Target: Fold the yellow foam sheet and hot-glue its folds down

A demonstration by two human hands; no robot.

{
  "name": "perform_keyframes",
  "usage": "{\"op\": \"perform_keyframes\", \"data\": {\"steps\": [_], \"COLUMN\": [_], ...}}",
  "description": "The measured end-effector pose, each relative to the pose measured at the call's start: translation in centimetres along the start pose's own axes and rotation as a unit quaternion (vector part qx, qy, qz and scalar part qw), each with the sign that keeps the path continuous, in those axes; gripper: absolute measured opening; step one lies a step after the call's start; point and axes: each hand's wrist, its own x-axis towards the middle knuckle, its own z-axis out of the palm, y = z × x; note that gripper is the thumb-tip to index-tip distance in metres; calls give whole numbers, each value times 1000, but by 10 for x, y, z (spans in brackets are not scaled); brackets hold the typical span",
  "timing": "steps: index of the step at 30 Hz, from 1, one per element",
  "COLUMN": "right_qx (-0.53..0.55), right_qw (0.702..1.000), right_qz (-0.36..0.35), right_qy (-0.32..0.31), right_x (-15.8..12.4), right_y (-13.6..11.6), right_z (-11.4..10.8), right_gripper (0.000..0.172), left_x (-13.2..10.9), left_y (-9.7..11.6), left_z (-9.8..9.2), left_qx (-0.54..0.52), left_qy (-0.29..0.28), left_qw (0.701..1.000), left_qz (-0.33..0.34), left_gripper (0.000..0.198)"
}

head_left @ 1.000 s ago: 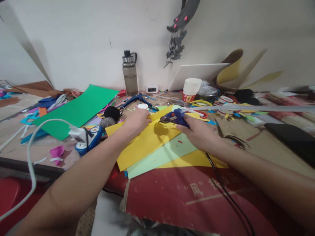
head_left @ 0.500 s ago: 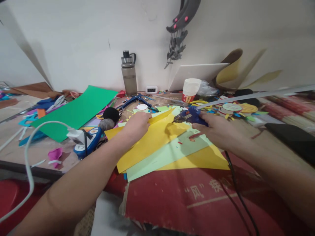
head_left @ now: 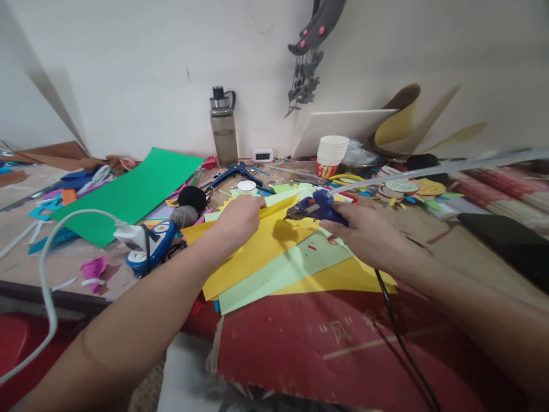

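My left hand (head_left: 241, 220) pinches the lifted upper edge of a yellow paper sheet (head_left: 249, 257), its fingertips partly hidden. In my right hand (head_left: 364, 229) is a blue hot glue gun (head_left: 315, 209) with a clear glue stick (head_left: 407, 171) jutting from its back. The gun's nozzle points left, close over the yellow paper beside the raised fold; whether it touches I cannot tell. Beneath lies a pale green sheet (head_left: 274, 277), then more yellow paper (head_left: 334, 280), all on a red cardboard piece (head_left: 274, 343). The gun's black cord (head_left: 397, 320) hangs below my right hand.
A blue power strip (head_left: 152, 249) with a white plug and green paper (head_left: 128, 197) lie left. Behind stand a water bottle (head_left: 223, 131), a small clock (head_left: 262, 155) and stacked paper cups (head_left: 332, 154). A black flat object (head_left: 501, 240) sits at right.
The glue gun in my right hand has moved left, along the raised fold of the yellow paper. My left hand keeps its hold. The camera view has shifted slightly.
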Motion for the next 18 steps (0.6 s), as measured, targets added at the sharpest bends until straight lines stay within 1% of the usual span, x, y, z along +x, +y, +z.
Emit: {"op": "perform_keyframes", "data": {"steps": [2,7,10,12,15,18], "right_qx": [17,52,43,21,-13,-8], "right_qw": [1000,998,998,999,1000,1000], "right_qz": [-12,29,30,25,20,10], "right_qy": [-3,-26,-30,-21,11,21], "right_x": [1,5,7,7,7,4], "right_y": [0,4,6,7,7,6], "right_z": [3,5,4,2,2,5], "right_gripper": [23,20,20,22,25,24], "left_x": [0,1,2,2,3,3], "left_y": [0,-2,-3,-3,-3,-3], "left_z": [0,1,3,3,3,3], "left_qx": [4,8,9,10,7,-2], "left_qy": [-1,6,4,2,-1,-3], "left_qw": [1000,1000,1000,1000,1000,1000], "left_qz": [-2,3,5,6,8,10], "left_gripper": [33,34,37,38,39,39]}}
